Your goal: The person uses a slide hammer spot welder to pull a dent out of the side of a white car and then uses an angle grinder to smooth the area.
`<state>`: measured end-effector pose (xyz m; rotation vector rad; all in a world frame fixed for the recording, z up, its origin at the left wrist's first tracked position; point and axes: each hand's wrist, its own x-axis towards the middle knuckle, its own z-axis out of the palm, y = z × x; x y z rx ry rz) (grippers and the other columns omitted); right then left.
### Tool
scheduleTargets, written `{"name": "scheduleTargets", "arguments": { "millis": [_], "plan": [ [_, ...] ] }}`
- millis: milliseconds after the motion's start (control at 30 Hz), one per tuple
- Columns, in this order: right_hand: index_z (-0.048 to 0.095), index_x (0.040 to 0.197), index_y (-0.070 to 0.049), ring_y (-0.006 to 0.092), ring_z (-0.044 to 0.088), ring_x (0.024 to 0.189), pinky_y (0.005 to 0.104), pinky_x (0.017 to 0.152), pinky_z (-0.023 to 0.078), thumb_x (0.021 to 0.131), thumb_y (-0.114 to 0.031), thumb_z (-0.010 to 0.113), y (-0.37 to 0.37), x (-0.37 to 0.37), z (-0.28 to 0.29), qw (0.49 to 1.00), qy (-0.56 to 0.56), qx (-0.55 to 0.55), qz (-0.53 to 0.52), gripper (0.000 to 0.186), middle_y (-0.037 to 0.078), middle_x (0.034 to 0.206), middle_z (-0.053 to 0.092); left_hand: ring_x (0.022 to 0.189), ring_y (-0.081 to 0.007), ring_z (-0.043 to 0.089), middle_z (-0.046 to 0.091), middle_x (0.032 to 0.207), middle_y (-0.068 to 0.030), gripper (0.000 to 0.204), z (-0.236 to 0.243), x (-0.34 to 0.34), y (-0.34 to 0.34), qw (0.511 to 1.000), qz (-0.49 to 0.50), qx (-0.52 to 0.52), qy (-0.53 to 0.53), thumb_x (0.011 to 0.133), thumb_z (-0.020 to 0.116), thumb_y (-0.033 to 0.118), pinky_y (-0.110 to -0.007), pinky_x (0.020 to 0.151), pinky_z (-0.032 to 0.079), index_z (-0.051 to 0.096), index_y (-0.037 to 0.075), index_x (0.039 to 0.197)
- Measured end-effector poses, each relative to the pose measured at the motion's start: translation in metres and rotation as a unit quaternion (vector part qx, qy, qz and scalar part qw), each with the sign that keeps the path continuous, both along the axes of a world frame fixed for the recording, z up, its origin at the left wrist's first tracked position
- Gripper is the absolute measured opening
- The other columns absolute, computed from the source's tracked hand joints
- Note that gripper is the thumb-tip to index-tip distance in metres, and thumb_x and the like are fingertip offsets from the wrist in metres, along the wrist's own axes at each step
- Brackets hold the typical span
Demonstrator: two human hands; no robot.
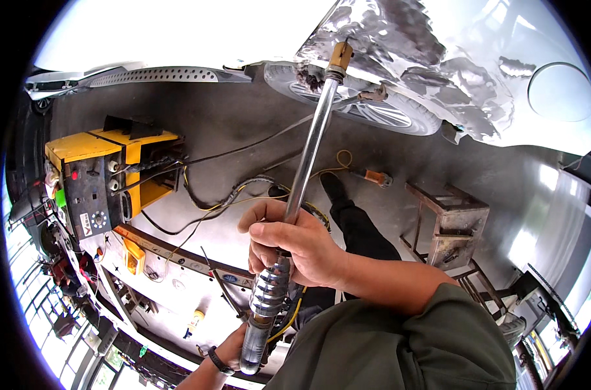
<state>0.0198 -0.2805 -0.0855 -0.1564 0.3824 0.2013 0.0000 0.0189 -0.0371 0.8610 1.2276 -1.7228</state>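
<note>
A long slide hammer (311,143) with a steel shaft slants across the view. Its brass-coloured tip (340,57) meets bare, sanded metal on a white car body panel (386,39). My right hand (295,244) is wrapped round the shaft, just above the ribbed sliding weight (269,291). At the tool's rear handle (255,348), my left hand (233,344) is closed against it from behind, a dark band on its wrist. The handle hides most of the left fingers. Below the panel shows a car wheel (399,110).
On the left stands a yellow-and-black machine (94,175); its cable (256,144) runs to the wheel arch. More cables (224,201) cross the floor. An orange grinder-like tool (375,177) lies near my foot (333,187). At right stands a rusty metal stool (451,221).
</note>
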Motion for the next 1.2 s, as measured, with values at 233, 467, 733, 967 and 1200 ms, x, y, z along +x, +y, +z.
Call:
{"name": "scheduleTargets", "arguments": {
  "millis": [233, 467, 733, 967, 1200],
  "plan": [
    [0.057, 0.11, -0.002, 0.0097, 0.053, 0.062, 0.034, 0.073, 0.051, 0.094, -0.02, 0.059, 0.0, 0.0, 0.0, 1.0, -0.008, -0.009, -0.005, 0.024, 0.0, 0.065, 0.05, 0.063, -0.0176, 0.067, 0.068, 0.084, -0.0096, 0.057, -0.003, 0.001, -0.001, 0.999, -0.044, -0.007, -0.012, 0.102, 0.04, 0.054, -0.029, 0.053, 0.057, 0.057, 0.003, 0.122],
    [0.056, 0.111, -0.002, 0.0104, 0.054, 0.064, 0.0331, 0.073, 0.051, 0.095, -0.02, 0.058, 0.002, 0.001, -0.001, 1.0, 0.003, -0.012, 0.002, 0.025, 0.0, 0.065, 0.05, 0.063, -0.0174, 0.067, 0.067, 0.083, -0.0093, 0.058, -0.01, -0.005, 0.01, 0.998, -0.06, -0.016, -0.027, 0.101, 0.042, 0.055, -0.029, 0.053, 0.057, 0.057, 0.003, 0.121],
    [0.057, 0.112, -0.001, 0.011, 0.055, 0.064, 0.0334, 0.072, 0.051, 0.095, -0.02, 0.058, -0.001, 0.004, 0.003, 1.0, 0.0, -0.021, 0.005, 0.025, 0.0, 0.066, 0.051, 0.062, -0.017, 0.067, 0.068, 0.084, -0.0095, 0.05, -0.007, 0.002, 0.011, 0.996, -0.075, -0.044, -0.033, 0.095, 0.056, 0.045, -0.028, 0.053, 0.057, 0.056, 0.004, 0.123],
    [0.056, 0.113, -0.001, 0.0107, 0.054, 0.065, 0.0335, 0.071, 0.05, 0.096, -0.018, 0.058, 0.001, 0.002, 0.004, 1.0, 0.014, -0.012, 0.014, 0.025, 0.0, 0.066, 0.051, 0.063, -0.0162, 0.067, 0.069, 0.087, -0.0095, 0.05, -0.009, -0.002, 0.012, 0.997, -0.061, -0.038, -0.019, 0.094, 0.057, 0.046, -0.029, 0.054, 0.057, 0.058, 0.004, 0.12],
    [0.056, 0.112, 0.0, 0.0099, 0.052, 0.064, 0.033, 0.071, 0.05, 0.096, -0.018, 0.057, 0.01, 0.011, -0.004, 0.999, 0.024, -0.022, 0.027, 0.025, 0.0, 0.066, 0.05, 0.065, -0.0168, 0.069, 0.069, 0.087, -0.0093, 0.052, -0.019, -0.008, 0.028, 0.998, -0.039, -0.057, 0.005, 0.094, 0.058, 0.047, -0.029, 0.054, 0.058, 0.058, 0.004, 0.122]
  ]
}}
